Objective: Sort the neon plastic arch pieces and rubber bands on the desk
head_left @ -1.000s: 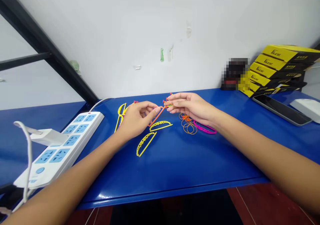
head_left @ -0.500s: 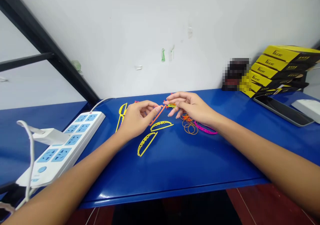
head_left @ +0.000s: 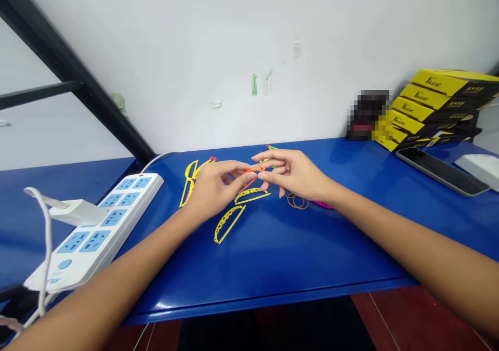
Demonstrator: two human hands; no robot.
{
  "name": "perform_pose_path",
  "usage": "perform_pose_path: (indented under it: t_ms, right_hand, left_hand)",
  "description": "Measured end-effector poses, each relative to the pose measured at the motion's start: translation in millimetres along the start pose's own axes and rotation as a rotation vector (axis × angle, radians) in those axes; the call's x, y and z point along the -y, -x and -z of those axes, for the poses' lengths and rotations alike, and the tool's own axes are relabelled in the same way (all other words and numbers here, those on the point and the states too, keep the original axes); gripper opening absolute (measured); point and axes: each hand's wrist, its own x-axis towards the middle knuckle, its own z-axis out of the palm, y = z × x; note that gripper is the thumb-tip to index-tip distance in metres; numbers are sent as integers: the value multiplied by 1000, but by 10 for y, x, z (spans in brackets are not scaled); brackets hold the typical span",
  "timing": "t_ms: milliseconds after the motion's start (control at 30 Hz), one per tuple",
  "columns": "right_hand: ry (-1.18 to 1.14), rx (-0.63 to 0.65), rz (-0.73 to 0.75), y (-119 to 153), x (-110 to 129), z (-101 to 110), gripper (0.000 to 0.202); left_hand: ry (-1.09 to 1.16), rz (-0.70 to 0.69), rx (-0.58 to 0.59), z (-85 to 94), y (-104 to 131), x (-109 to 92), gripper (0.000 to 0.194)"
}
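Between my hands is an orange plastic piece, low over the blue table. My left hand pinches it between thumb and fingers. My right hand has thumb and forefinger closed on its upper right end. Just below lies a yellow curved piece, and nearer the front is another yellow curved piece. More yellow pieces lie left of my left hand, partly covered by it. Rubber bands and a magenta piece show below my right wrist.
A white power strip with a plug and cable stands at the left. At the right are a dark phone, a stack of yellow and black boxes and a white object. A wall rises behind the blue table.
My right hand has moved slightly down and left, and its thumb and forefinger have closed on the orange piece. My left hand still holds that piece.
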Motion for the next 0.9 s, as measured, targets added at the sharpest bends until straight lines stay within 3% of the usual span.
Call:
perform_pose_path:
  t_ms: [533, 900]
  right_hand:
    - [76, -117, 61, -2, -13, 7, 31]
    - [112, -47, 56, -12, -81, -11, 27]
  left_hand:
    - [98, 39, 144, -1, -7, 27, 35]
    - [161, 175, 34, -65, -3, -16, 28]
